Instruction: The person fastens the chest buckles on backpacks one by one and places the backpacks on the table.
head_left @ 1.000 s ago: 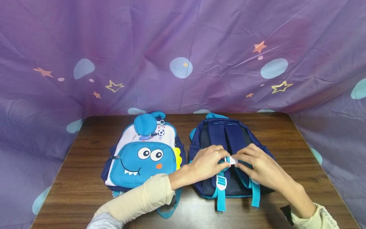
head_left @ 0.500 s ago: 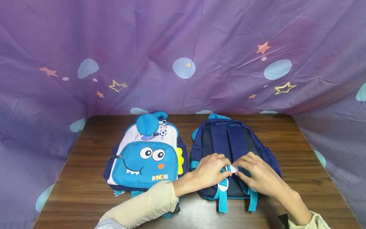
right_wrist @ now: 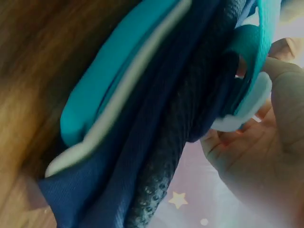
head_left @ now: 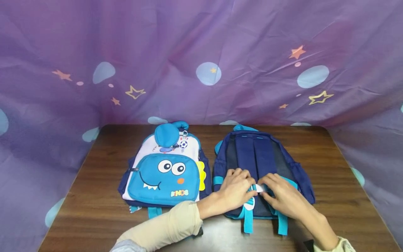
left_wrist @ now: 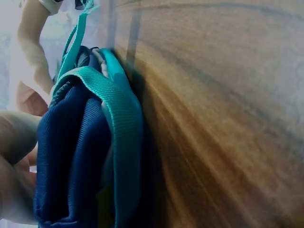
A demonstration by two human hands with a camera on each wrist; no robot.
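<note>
A navy backpack (head_left: 264, 150) lies back side up at the right of the table. Over its lower middle, a white buckle (head_left: 259, 188) is pinched from both sides: the left hand (head_left: 234, 189) grips its left end, the right hand (head_left: 281, 194) its right end. Teal straps (head_left: 248, 224) hang below. In the left wrist view, the left hand (left_wrist: 16, 166) is beside the navy side and a teal strap (left_wrist: 118, 128). The right wrist view has the right hand (right_wrist: 266, 137) behind a white strap adjuster (right_wrist: 249, 111); its fingertips are partly hidden.
Left of the navy backpack lies a second backpack (head_left: 163, 178) with a blue dinosaur-face pocket, front up, the left forearm crossing its lower right corner. A purple patterned curtain (head_left: 176, 52) hangs behind the wooden table (head_left: 85, 210).
Both hands have moved slightly down toward the table's front edge with the white buckle still between them. The whole head view has shifted a little, both backpacks appearing farther right.
</note>
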